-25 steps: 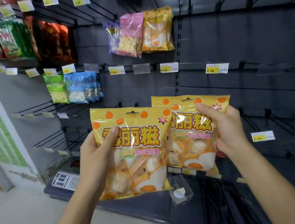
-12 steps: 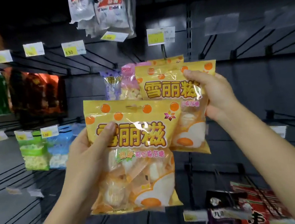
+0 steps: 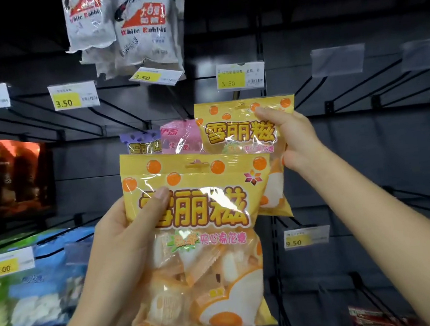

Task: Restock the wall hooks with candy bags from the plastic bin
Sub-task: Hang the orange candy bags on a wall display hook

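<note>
One yellow marshmallow bag (image 3: 242,134) is held by its top edge in the right hand (image 3: 294,140), raised just under the 3.50 price tag (image 3: 239,76); a second yellow bag (image 3: 197,239) is clasped in the left hand (image 3: 127,248), lower and nearer. The hang hole should be aligned squarely with the hook tip, which cannot be made out. The pink bag (image 3: 180,137) and purple bag (image 3: 142,143) hanging beside may be snagged.

"White Rabbit" on white hanging bags (image 3: 142,28), "3.50" on price tag (image 3: 73,96), "9.50" on lower tag (image 3: 306,237)
</note>
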{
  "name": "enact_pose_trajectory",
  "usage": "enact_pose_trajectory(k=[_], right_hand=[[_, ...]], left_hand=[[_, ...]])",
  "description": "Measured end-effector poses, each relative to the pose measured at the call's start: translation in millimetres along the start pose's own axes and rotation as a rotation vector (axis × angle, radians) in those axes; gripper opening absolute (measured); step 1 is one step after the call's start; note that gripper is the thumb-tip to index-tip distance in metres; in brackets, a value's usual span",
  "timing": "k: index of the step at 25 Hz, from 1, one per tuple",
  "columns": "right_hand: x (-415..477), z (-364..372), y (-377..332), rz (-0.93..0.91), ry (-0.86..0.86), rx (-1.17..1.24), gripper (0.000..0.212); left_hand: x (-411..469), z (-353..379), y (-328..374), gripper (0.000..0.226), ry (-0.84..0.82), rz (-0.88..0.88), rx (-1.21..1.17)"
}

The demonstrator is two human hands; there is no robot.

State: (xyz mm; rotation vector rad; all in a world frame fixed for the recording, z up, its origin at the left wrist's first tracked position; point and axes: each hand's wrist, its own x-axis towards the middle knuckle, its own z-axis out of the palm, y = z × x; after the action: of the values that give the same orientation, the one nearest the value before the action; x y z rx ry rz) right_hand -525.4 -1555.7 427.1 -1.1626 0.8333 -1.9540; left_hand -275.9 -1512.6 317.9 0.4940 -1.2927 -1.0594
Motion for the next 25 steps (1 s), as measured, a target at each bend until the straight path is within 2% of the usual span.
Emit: enact_pose_trajectory(k=[4,10,20,23,25], right_hand=[[21.8,0.4,-7.6,-0.02,0.007,0.051,0.034],[40.2,-3.3,-13.6,-0.008,-0.001,0.075,0.047],[53.3,3.2,-19.1,-0.012,0.0,0.071,0.044],[55.9,3.7,-12.8,-0.041,-0.011,0.052,0.022],[57.6,3.1,-10.7,-0.044,-0.007,0.063,0.017]], left_hand=[[7.3,8.2,-6.8,0.029,0.006,0.013,-0.008],[8.1,21.1,-16.3,0.03,0.017,0.012,-0.012],[-0.5,35.4,-21.1,0.034,0.037,0.019,0.04],[1.0,33.0,-24.7,0.034,0.05,0.039,0.102],[2.9,30.7,-26.5,0.045,0.062,0.082,0.163]])
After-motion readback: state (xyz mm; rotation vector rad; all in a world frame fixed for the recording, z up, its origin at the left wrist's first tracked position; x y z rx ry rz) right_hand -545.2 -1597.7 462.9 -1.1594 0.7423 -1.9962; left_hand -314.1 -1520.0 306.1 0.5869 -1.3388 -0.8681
